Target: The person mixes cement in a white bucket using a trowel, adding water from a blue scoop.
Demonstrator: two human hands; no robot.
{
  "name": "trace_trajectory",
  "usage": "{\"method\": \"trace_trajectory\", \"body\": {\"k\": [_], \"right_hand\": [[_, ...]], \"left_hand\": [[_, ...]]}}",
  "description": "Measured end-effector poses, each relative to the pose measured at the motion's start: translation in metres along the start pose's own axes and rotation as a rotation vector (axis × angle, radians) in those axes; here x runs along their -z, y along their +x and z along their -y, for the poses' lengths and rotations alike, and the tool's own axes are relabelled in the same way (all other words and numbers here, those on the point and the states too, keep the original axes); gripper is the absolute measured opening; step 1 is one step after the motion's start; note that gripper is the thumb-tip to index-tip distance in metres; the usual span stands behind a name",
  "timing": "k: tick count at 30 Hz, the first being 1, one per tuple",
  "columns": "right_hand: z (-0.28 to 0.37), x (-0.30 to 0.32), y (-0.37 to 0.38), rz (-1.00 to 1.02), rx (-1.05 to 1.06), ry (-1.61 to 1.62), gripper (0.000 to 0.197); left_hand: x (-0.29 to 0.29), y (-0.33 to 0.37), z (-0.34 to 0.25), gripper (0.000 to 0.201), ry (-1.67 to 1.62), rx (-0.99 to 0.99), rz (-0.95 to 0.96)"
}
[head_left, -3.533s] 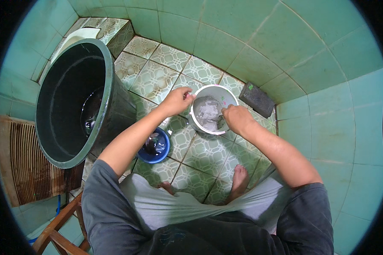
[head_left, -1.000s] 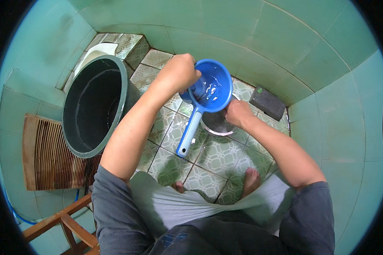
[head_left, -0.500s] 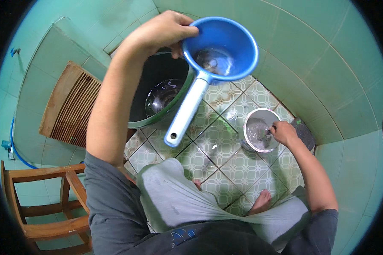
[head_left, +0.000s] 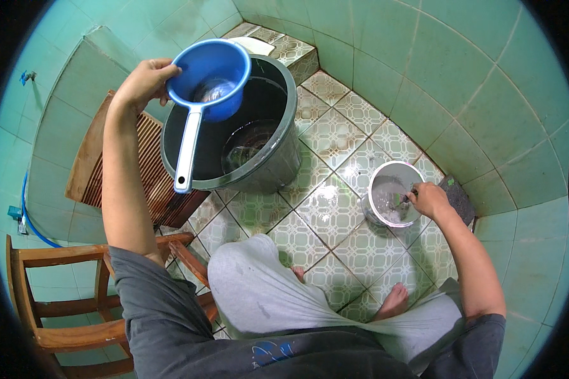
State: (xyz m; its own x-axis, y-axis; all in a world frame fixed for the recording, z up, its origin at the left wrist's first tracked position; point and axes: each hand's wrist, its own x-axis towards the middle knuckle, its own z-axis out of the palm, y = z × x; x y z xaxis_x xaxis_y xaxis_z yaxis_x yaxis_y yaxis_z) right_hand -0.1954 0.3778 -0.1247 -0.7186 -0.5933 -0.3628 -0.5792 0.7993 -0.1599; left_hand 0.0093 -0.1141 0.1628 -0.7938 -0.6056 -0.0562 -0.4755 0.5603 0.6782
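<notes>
My left hand (head_left: 150, 82) grips the rim of a blue water dipper (head_left: 224, 60), its pale handle pointing down toward me. A little water seems to lie in its bottom. The dipper hangs over the large dark bucket (head_left: 278, 155), which has water low inside. At the right, my right hand (head_left: 431, 201) is closed at the rim of a small white pail (head_left: 374, 205). Between its fingers is a thin dark handle (head_left: 411, 196) that reaches into the pail; its lower end dips into cloudy, foamy liquid, so I cannot tell its kind.
A wooden slatted board (head_left: 88, 167) leans at the left, behind my arm. A wooden chair (head_left: 63, 256) stands at the lower left. Wet patterned tiles (head_left: 329, 208) cover the floor. A dark grey block (head_left: 458, 199) lies by the right wall; a tiled ledge (head_left: 291, 50) is at the back.
My left hand has carried the dipper leftward, from beside the large bucket's right edge to above its opening. My right hand stays at the small pail with only a slight shift.
</notes>
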Motion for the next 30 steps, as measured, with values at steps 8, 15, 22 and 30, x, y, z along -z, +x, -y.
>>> {"method": "trace_trajectory", "body": {"k": [8, 15, 22, 30], "right_hand": [[0.003, 0.002, -0.004, 0.107, -0.001, -0.082, 0.037], [0.004, -0.003, 0.0, 0.193, -0.043, -0.19, 0.031], [0.008, 0.001, 0.012, 0.175, 0.032, -0.23, 0.028], [0.014, -0.032, 0.016, 0.073, 0.337, -0.283, 0.019]], "left_hand": [[0.001, 0.013, 0.053, 0.028, 0.059, 0.091, 0.055], [-0.041, 0.039, 0.073, 0.021, 0.207, 0.117, 0.156], [-0.077, 0.082, 0.13, 0.019, 0.295, 0.271, 0.228], [-0.116, 0.109, 0.175, 0.012, 0.296, 0.446, 0.344]]}}
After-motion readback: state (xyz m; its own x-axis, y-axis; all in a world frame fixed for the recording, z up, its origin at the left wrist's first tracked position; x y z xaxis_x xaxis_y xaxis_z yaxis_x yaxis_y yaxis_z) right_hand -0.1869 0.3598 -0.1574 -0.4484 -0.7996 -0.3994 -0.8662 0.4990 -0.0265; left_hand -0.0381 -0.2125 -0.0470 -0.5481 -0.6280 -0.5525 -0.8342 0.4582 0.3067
